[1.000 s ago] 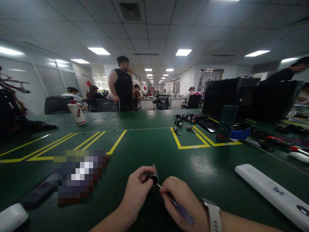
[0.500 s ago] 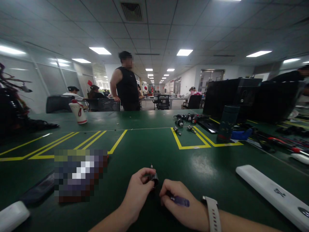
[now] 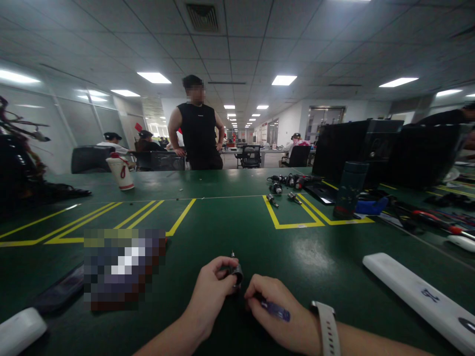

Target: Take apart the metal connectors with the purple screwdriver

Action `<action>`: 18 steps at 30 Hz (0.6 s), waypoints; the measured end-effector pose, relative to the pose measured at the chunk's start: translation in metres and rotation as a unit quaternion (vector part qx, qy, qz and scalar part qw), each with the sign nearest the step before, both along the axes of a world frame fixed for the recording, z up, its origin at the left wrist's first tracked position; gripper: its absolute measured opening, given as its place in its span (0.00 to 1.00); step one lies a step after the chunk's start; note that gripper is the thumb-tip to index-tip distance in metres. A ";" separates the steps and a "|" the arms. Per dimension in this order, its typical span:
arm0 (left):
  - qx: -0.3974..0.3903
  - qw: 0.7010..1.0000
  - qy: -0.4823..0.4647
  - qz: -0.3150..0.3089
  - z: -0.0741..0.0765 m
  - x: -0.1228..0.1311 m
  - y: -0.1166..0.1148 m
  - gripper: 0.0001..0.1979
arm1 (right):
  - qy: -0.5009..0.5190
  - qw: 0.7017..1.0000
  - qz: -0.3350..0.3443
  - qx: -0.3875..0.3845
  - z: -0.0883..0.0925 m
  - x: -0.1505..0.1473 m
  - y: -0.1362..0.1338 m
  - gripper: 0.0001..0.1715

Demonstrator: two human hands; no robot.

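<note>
Logged against the frame one second back: right hand (image 3: 276,309) dropped lower and flatter, with the purple-handled tool (image 3: 274,310) no longer angled up at the small dark cylinder (image 3: 236,271) but lying across the fist, handle end showing toward the wrist. Noted next to no shift in either hand against half a second back. Recorded also the standing person (image 3: 198,133) in the black sleeveless top, turned square to the camera, both hands on hips. Found left hand (image 3: 217,282) pinched shut, thumb and fingers on the cylinder, near the front middle of the green desk (image 3: 237,222); could not tell whether the cylinder touches the surface. Saw a thin pin standing up from its far side. Found right hand curled closed on the tool, just beside the left, knuckles nearly touching the cylinder (tool tip hidden under the fingers). Noted a white watch band (image 3: 326,326) on the right wrist. Marked a pixelated block (image 3: 122,269) left of the hands, a long white bar (image 3: 415,291) well off to the right, and a white rounded object (image 3: 20,331) at the lower left corner. Spotted, farther back, yellow floor-style lines (image 3: 289,225), a scatter of small metal bits (image 3: 282,185), a dark tumbler (image 3: 349,190), a white cup (image 3: 120,173) and black monitors (image 3: 356,143).
</note>
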State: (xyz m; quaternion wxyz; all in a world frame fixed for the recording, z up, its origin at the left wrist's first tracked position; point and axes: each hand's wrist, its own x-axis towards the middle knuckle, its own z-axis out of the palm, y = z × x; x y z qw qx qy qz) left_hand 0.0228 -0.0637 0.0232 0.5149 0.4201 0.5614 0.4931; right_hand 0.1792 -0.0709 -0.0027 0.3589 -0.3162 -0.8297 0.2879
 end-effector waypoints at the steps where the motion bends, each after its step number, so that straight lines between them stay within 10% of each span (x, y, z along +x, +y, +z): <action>1: 0.000 1.000 -0.003 0.002 0.001 0.000 0.000 0.09 | 0.002 1.000 -0.002 0.002 0.001 0.000 0.000 0.10; 18: 0.047 0.998 -0.042 0.002 0.004 0.004 -0.002 0.14 | 0.052 0.995 -0.030 0.080 -0.001 0.000 -0.004 0.11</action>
